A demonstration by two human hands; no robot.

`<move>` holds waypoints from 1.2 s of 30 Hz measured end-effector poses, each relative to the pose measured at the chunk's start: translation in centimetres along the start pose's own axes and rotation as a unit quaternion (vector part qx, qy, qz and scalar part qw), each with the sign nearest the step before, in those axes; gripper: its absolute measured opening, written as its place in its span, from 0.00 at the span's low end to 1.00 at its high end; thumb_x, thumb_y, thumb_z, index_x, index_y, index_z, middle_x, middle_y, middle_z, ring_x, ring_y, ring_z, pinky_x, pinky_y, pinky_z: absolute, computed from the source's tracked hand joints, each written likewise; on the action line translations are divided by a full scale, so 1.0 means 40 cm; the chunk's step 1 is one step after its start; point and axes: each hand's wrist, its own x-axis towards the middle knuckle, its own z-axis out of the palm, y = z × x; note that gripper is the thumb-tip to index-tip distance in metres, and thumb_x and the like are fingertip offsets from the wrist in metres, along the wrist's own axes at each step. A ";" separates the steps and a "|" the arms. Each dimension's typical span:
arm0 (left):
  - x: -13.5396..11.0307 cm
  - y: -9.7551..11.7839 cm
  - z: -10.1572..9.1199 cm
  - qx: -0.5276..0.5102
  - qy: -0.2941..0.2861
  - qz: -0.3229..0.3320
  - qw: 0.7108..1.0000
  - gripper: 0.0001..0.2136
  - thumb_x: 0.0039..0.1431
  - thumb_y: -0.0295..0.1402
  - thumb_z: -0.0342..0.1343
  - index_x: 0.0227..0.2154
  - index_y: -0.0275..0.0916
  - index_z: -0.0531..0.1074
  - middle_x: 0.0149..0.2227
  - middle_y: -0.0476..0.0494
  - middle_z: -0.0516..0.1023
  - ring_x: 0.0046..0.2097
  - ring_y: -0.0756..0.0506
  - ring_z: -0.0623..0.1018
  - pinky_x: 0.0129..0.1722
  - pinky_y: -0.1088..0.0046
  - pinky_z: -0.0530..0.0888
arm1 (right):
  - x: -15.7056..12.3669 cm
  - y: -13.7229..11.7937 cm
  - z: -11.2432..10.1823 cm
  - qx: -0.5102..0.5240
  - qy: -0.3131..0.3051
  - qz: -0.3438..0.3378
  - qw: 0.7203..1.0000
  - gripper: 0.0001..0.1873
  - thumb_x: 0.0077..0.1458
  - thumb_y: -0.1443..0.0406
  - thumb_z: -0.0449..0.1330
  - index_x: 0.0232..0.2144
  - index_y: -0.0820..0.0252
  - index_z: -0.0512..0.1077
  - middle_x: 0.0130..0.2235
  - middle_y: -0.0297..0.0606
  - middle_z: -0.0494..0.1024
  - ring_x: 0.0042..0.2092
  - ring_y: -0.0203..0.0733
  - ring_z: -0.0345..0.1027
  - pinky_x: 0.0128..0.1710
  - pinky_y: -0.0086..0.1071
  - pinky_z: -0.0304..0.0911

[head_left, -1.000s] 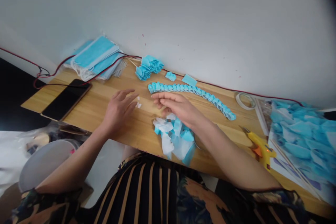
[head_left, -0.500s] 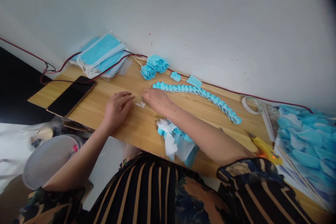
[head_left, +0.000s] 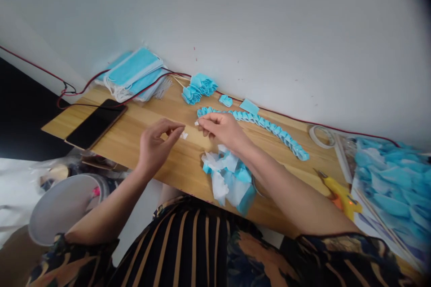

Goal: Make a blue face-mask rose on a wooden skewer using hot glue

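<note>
My right hand (head_left: 220, 128) pinches a small white piece (head_left: 196, 123) between thumb and fingertips, just above the wooden table (head_left: 161, 161). Facing it, my left hand (head_left: 161, 141) has its thumb and index fingertip brought together; whatever is between them is too small to make out. Small white scraps (head_left: 184, 135) lie by the left fingertips. Behind my right hand runs a curved row of folded light-blue pieces (head_left: 269, 128). Nearer my body, crumpled blue and white scraps (head_left: 229, 179) hang partly over the front edge.
A phone (head_left: 96, 123) and a stack of blue face masks (head_left: 134, 71) lie at left. Blue fabric flowers (head_left: 200, 87) rest by the wall. At right are a tape roll (head_left: 322, 136), yellow glue gun (head_left: 341, 195) and heaped blue pieces (head_left: 393, 179). A red-black cable (head_left: 292, 118) trails behind.
My right hand has moved a little right and up from the tabletop, the small white piece now showing in its fingers. My left hand has shifted right, its thumb and index finger closing together.
</note>
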 end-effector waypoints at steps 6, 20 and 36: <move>-0.029 0.083 0.070 -0.017 0.009 0.055 0.998 0.05 0.64 0.32 0.62 0.32 0.40 0.80 0.27 0.49 0.79 0.29 0.49 0.73 0.33 0.72 0.71 | -0.127 -0.013 -0.023 0.088 0.038 -0.008 0.995 0.11 0.57 0.59 0.63 0.33 0.60 0.82 0.33 0.37 0.81 0.29 0.32 0.70 0.25 0.25 0.65; -0.049 0.147 0.144 0.023 -0.002 0.121 0.992 0.06 0.66 0.32 0.61 0.33 0.40 0.81 0.31 0.46 0.84 0.32 0.46 0.78 0.35 0.67 0.74 | -0.272 0.030 -0.057 0.007 0.088 -0.070 0.994 0.18 0.64 0.60 0.57 0.50 0.55 0.83 0.44 0.40 0.85 0.38 0.37 0.76 0.36 0.32 0.70; -0.041 0.160 0.173 0.151 -0.014 0.216 0.964 0.09 0.63 0.27 0.56 0.25 0.40 0.72 0.24 0.48 0.76 0.30 0.46 0.73 0.34 0.66 0.65 | -0.315 0.035 -0.055 -0.075 0.102 -0.119 0.985 0.18 0.65 0.62 0.55 0.49 0.53 0.83 0.41 0.40 0.83 0.42 0.41 0.75 0.44 0.36 0.68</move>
